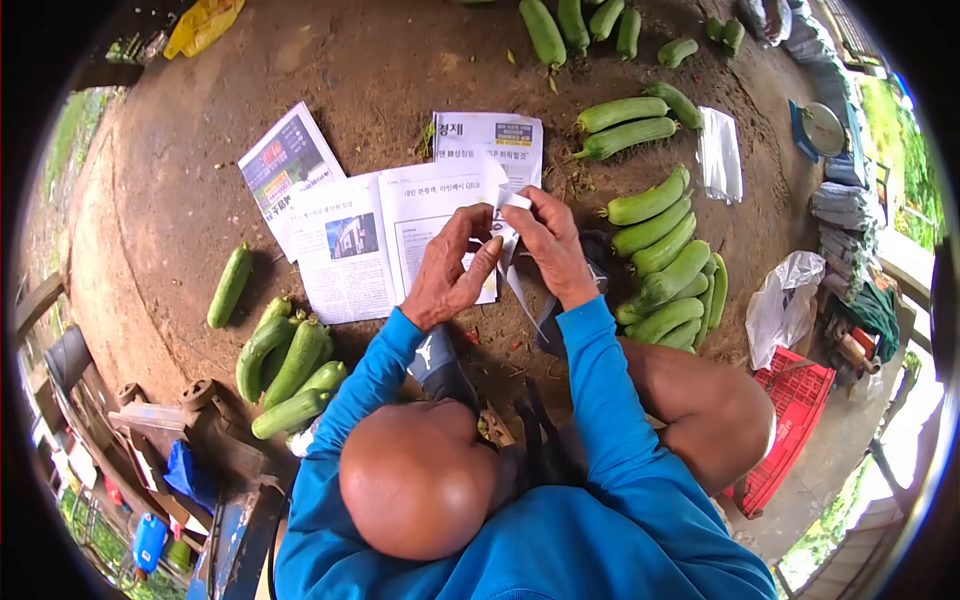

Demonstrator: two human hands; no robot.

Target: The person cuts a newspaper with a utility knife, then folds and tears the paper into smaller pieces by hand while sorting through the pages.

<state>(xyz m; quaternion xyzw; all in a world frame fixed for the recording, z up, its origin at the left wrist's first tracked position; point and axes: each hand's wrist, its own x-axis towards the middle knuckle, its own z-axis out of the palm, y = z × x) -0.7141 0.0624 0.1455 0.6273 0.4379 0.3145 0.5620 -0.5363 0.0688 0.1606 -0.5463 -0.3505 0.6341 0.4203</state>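
Between my knees I hold the edge of a printed newspaper sheet point(345, 240) that spreads out to the left over the dirt floor. My left hand point(452, 262) is closed, pinching the sheet near its right side. With fingers bent, my right hand point(550, 245) grips the same edge, where a folded white strip of paper point(512, 200) sticks up between both hands. A narrow paper edge hangs below my fingers. Another newspaper point(487, 135) lies flat just beyond, and a colour-printed one point(285, 160) is at the left.
Several green gourds point(665, 290) lie in rows at the right, more gourds point(290, 365) at the left, others point(542, 32) at the far side. White plastic bags point(720, 155) lie at the right. Nearer are a clear bag point(785, 305), a red crate point(790, 425) and a dial scale point(822, 130).
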